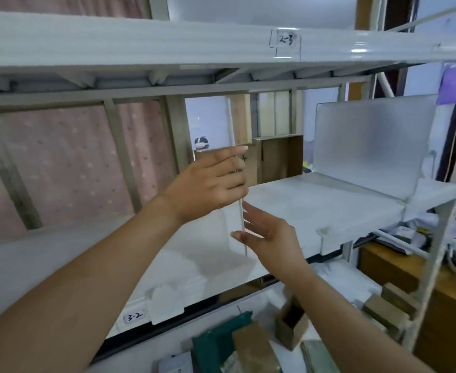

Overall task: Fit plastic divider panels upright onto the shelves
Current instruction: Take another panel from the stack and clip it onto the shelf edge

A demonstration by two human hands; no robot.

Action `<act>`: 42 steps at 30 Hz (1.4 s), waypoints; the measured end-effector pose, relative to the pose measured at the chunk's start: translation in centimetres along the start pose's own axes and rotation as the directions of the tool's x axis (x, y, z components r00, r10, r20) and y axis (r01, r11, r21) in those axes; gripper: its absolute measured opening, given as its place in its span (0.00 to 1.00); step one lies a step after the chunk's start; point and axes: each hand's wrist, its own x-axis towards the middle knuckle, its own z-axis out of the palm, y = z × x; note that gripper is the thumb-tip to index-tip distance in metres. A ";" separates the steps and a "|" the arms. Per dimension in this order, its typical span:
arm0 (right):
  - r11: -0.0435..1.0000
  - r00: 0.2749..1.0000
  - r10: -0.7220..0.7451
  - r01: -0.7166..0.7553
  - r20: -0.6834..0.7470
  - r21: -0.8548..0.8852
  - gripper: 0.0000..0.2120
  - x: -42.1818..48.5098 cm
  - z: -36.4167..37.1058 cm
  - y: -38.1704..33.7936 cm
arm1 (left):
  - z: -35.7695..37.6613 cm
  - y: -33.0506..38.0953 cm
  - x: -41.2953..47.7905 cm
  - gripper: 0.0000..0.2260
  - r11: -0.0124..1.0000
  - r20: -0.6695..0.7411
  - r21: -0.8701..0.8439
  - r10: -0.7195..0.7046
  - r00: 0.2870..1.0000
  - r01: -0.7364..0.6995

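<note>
A clear plastic divider panel [235, 219] stands upright, edge-on to me, over the middle of the white shelf [315, 208]. My left hand [213, 181] grips its upper part with fingers curled around the edge. Lower down, my right hand [264, 232] pinches the panel's near edge, thumb on one side and fingers on the other. A second frosted divider panel [369, 144] stands upright at the right end of the same shelf. A white plastic clip [165, 302] sits on the shelf's front lip near the label "3-2".
The shelf above [167, 41] carries a label "2-3". A cardboard box [278, 157] sits behind the shelf. Below lie a green object [216, 345], brown blocks [253, 348] and a small open carton [291, 327]. A wooden desk [388, 265] with clutter stands at the right.
</note>
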 end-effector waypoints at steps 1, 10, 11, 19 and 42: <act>1.000 1.000 0.005 -0.005 0.002 -0.007 0.33 0.2 -1.2 0.4 | 0.7 0.3 1.0 0.12 1.000 0.008 0.004 0.005 1.000 -0.005; 1.000 1.000 -0.009 0.009 0.007 -0.011 0.29 2.1 -10.8 4.5 | 6.3 3.3 8.9 0.14 0.999 0.040 0.001 0.035 0.999 -0.035; 1.000 1.000 -0.015 0.015 0.008 -0.011 0.29 2.3 -11.6 4.9 | 6.9 3.6 9.6 0.15 0.999 0.045 0.000 0.036 0.998 -0.036; 0.997 0.999 -0.019 0.016 0.046 0.072 0.28 3.6 -16.6 6.8 | 10.3 4.7 14.2 0.16 0.995 0.146 -0.004 0.100 0.984 -0.100; 0.994 0.999 0.040 -0.037 -0.021 0.107 0.26 7.1 -19.5 10.4 | 18.0 3.9 16.9 0.19 0.967 0.189 -0.104 0.249 0.950 -0.233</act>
